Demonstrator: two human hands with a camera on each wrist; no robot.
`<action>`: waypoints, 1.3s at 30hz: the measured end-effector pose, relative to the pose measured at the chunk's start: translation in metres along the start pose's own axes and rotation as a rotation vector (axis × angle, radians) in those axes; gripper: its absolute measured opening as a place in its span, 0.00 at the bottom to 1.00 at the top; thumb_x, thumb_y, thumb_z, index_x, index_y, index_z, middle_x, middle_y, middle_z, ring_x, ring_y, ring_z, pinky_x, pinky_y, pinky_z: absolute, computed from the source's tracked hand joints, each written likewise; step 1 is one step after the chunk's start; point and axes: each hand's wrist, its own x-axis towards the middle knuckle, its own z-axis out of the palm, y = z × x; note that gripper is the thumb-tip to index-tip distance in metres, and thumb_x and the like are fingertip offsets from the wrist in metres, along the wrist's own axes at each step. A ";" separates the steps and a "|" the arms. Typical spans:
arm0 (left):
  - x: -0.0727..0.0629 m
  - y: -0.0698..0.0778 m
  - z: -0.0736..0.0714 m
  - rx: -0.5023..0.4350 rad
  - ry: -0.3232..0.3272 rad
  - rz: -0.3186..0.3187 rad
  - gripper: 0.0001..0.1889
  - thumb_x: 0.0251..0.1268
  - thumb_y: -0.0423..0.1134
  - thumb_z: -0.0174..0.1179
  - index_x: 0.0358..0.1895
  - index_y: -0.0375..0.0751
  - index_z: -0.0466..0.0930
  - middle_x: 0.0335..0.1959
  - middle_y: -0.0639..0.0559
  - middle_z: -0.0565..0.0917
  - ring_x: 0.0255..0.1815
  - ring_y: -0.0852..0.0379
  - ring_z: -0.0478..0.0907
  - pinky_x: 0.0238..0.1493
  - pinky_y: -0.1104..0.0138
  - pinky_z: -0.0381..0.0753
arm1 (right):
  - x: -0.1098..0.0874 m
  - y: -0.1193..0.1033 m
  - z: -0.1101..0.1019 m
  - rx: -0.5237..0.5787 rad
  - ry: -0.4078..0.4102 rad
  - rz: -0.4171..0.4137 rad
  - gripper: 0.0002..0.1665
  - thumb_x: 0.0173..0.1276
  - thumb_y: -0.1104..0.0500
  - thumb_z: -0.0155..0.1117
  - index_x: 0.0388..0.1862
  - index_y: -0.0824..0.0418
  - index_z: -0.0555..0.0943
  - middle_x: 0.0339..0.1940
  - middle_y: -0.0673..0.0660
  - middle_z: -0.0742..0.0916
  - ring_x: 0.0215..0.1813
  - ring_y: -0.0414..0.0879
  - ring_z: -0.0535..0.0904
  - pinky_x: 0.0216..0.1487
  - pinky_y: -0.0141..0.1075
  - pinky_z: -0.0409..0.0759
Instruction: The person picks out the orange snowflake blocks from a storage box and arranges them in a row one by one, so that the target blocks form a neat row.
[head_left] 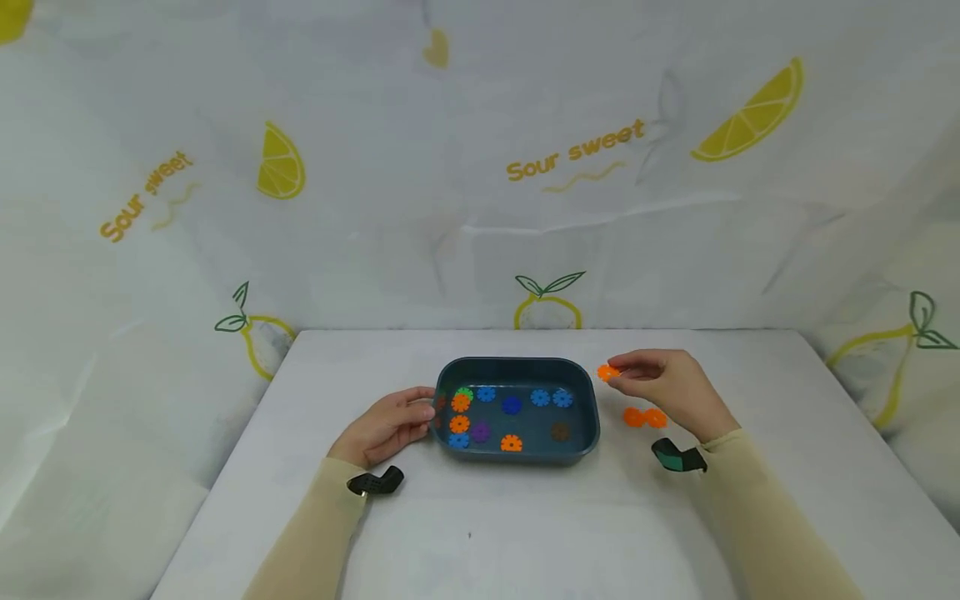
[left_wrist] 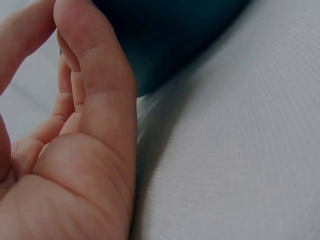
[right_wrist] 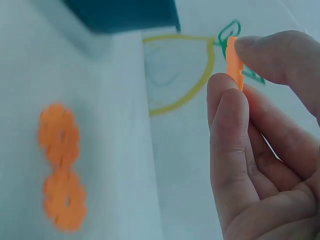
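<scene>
In the head view a dark teal plastic tray [head_left: 517, 457] stands on the white table. My left hand [head_left: 384, 427] holds its left end, thumb and fingers against the wall; the left wrist view shows the thumb touching the tray [left_wrist: 165, 45]. Beyond the tray's right rim, my right hand [head_left: 667, 385] pinches an orange notched plastic disc [head_left: 607, 373] between thumb and fingertips. Seen edge-on in the right wrist view, this disc [right_wrist: 233, 62] is held clear of the table. Two more orange discs [head_left: 645, 417], apparently joined edge to edge, lie below that hand.
Several notched discs lie inside the tray: blue [head_left: 512, 405], purple [head_left: 481, 432], brown [head_left: 560, 431], green [head_left: 465, 393] and orange [head_left: 512, 443]. A white cloth [head_left: 420, 208] with printed lemons hangs behind the table [head_left: 510, 533].
</scene>
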 end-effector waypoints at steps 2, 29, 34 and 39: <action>-0.002 -0.002 0.000 -0.003 0.005 -0.001 0.28 0.82 0.32 0.60 0.78 0.33 0.63 0.51 0.52 0.85 0.40 0.63 0.83 0.46 0.74 0.87 | -0.006 0.013 -0.005 -0.002 0.017 0.028 0.31 0.67 0.31 0.76 0.62 0.46 0.88 0.54 0.49 0.94 0.53 0.42 0.90 0.55 0.31 0.83; -0.005 -0.003 0.002 -0.036 -0.013 0.011 0.26 0.81 0.30 0.60 0.76 0.34 0.64 0.50 0.51 0.87 0.41 0.62 0.86 0.45 0.74 0.88 | -0.039 0.086 -0.027 -0.263 0.095 0.072 0.26 0.67 0.39 0.80 0.56 0.52 0.90 0.43 0.48 0.94 0.46 0.39 0.86 0.44 0.28 0.80; -0.002 -0.002 0.002 -0.027 -0.015 0.010 0.25 0.82 0.31 0.59 0.76 0.35 0.64 0.50 0.52 0.87 0.41 0.63 0.86 0.46 0.75 0.87 | -0.038 0.085 -0.027 -0.279 0.093 0.078 0.25 0.67 0.42 0.80 0.56 0.54 0.90 0.42 0.50 0.93 0.46 0.43 0.85 0.45 0.31 0.80; -0.001 -0.001 0.002 -0.021 -0.015 0.010 0.25 0.82 0.31 0.60 0.75 0.35 0.65 0.50 0.53 0.87 0.41 0.63 0.85 0.45 0.75 0.87 | -0.039 0.088 -0.027 -0.280 0.084 0.096 0.26 0.66 0.42 0.81 0.56 0.56 0.89 0.43 0.52 0.93 0.47 0.46 0.85 0.47 0.36 0.79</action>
